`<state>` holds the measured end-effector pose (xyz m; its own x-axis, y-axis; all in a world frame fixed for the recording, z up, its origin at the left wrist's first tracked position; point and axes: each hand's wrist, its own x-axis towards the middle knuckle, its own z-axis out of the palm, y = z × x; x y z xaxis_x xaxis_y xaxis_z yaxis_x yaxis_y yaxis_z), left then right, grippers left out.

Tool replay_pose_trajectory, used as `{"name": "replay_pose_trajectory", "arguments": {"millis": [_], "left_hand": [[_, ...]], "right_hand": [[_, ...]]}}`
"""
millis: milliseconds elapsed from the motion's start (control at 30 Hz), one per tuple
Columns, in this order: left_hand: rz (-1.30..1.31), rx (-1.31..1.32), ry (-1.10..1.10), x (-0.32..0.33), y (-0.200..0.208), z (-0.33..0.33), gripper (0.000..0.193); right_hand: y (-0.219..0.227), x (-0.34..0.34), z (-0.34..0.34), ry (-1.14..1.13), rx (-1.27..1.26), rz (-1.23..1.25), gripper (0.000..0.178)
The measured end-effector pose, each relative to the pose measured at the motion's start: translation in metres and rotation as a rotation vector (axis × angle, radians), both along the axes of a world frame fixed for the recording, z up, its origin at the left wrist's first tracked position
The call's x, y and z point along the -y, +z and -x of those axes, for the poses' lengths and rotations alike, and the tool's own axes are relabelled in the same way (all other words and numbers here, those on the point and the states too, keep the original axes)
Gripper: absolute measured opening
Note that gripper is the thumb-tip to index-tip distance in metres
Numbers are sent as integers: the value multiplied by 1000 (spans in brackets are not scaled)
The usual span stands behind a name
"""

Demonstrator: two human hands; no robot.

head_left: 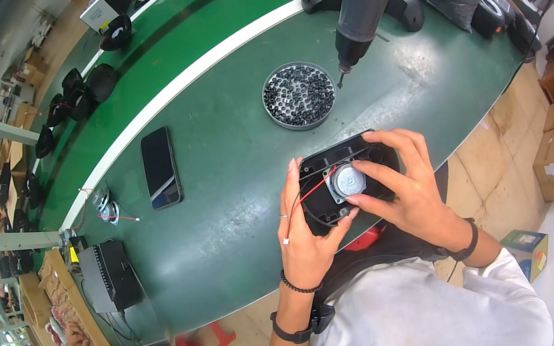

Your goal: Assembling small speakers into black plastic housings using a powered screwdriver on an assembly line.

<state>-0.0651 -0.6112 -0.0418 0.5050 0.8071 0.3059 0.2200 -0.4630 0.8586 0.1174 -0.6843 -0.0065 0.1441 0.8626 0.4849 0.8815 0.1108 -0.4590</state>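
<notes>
Speaker [349, 181], round and silver, sat inside a black housing [317, 219] a little right and below centre of the frame, at the near edge of the desk [226, 217]. Left hand [309, 246] gripped the housing's left side, thumb along the lower rim, fingers up the flank; likely a steadying hold. Right hand [411, 184] pinched the speaker between thumb and forefinger, another fingertip on the housing's upper edge, apparently to keep the two parts from shifting. Housing's hollow side faced up, leaving the interior in sight. Whether it rested on the desk or hung just off it, could not tell.

Red wire [311, 194] ran from the speaker out over the left rim to a white plug [286, 241] by the left hand, perhaps kept clear of the cavity.

Round dish [300, 126] of small dark screws [299, 93] stood above the housing, seemingly for easy reach. Power screwdriver [367, 6] slanted in from the top, bit pointing down just right of the dish. Phone [160, 168] lay left of centre, well apart from the hands.
</notes>
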Motion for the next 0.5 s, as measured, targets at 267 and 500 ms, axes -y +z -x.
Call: {"name": "replay_pose_trajectory", "arguments": {"millis": [267,500], "left_hand": [[15,-3,5,2,-1,1,106],[12,-14,6,2,0,-1,105]], "right_hand": [[-1,1,3,-10,6,4,48],[-2,1,1,-27,9,-17,49]]}}
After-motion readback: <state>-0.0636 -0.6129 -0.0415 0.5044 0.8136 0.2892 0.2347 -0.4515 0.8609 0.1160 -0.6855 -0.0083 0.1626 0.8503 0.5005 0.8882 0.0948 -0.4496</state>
